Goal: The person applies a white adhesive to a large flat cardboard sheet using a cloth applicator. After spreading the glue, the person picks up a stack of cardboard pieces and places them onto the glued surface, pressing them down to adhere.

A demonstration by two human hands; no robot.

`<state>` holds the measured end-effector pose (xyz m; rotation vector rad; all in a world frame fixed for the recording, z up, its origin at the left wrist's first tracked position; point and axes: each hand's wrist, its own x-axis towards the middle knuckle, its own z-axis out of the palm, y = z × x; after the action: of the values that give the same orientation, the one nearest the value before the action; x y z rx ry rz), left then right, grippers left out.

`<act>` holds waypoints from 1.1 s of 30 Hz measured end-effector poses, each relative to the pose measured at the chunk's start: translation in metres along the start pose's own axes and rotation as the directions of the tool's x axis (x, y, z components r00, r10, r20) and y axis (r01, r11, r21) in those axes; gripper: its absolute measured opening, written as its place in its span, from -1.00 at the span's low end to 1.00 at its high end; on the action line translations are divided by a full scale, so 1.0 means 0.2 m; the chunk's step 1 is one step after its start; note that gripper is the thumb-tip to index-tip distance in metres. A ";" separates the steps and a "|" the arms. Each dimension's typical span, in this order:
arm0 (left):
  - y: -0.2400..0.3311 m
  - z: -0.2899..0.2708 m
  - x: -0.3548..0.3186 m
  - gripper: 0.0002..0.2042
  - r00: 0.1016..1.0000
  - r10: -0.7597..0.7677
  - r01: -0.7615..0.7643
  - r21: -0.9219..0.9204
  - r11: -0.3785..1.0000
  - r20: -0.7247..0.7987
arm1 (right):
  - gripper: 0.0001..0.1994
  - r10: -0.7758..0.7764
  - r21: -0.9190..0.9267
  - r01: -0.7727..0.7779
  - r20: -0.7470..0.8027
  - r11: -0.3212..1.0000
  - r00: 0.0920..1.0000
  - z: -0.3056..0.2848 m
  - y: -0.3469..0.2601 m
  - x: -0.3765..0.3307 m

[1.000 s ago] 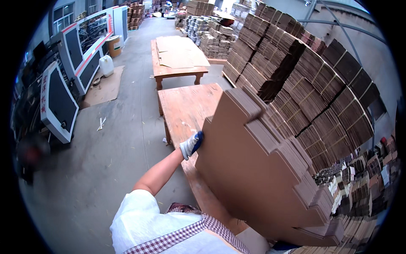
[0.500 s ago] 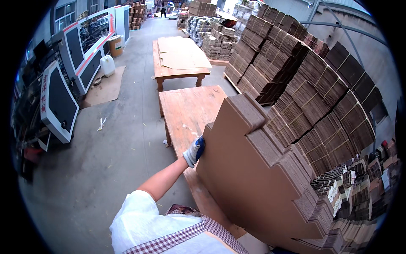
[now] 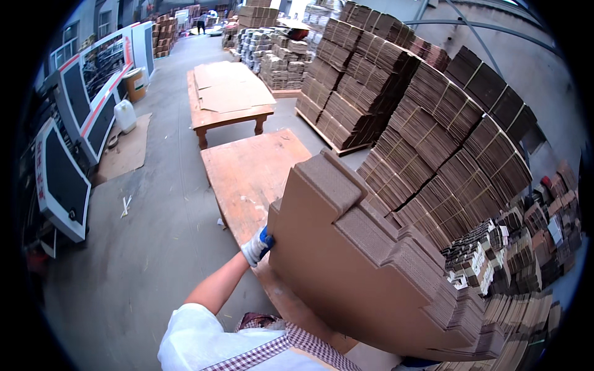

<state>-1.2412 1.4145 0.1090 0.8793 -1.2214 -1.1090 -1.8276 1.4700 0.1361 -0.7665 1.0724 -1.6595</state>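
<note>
Die-cut corrugated cardboard stack (image 3: 346,272) is tilted over the wooden desk (image 3: 247,170), left grip (image 3: 257,246) holding its left edge, right grip (image 3: 423,362) mostly hidden, can't tell if closed; probably heavy, stiff, sheets liable to slide, best held by opposite edges.

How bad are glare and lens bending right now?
In the head view, the tall stacks at right bow toward the dark rim; there too, glare pales the sheets on the far table, while the left hand looks fairly sharp.
</note>
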 end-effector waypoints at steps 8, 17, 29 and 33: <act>-0.06 0.01 -0.04 -0.01 0.999 0.013 -0.011 -0.081 0.997 0.032 | -0.28 -0.002 -0.011 0.002 -0.032 1.000 0.999 0.01 0.01 0.01; -0.03 0.06 -0.07 -0.06 0.990 0.081 -0.084 -0.019 0.996 -0.112 | -0.29 0.017 -0.040 -0.018 -0.029 0.999 0.999 0.07 0.01 0.05; -0.04 0.08 -0.07 -0.18 0.986 0.103 -0.101 0.019 0.995 -0.131 | -0.31 0.035 -0.051 -0.037 -0.031 0.998 0.999 0.08 0.03 0.09; -0.06 0.08 -0.06 -0.49 0.968 0.197 -0.188 0.070 0.980 -0.159 | -0.32 0.038 -0.041 -0.039 -0.020 0.998 0.999 0.08 0.04 0.09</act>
<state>-1.2599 1.4237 0.0967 0.8564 -1.1764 -0.8346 -1.8158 1.4478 0.1347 -0.7532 1.1316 -1.6193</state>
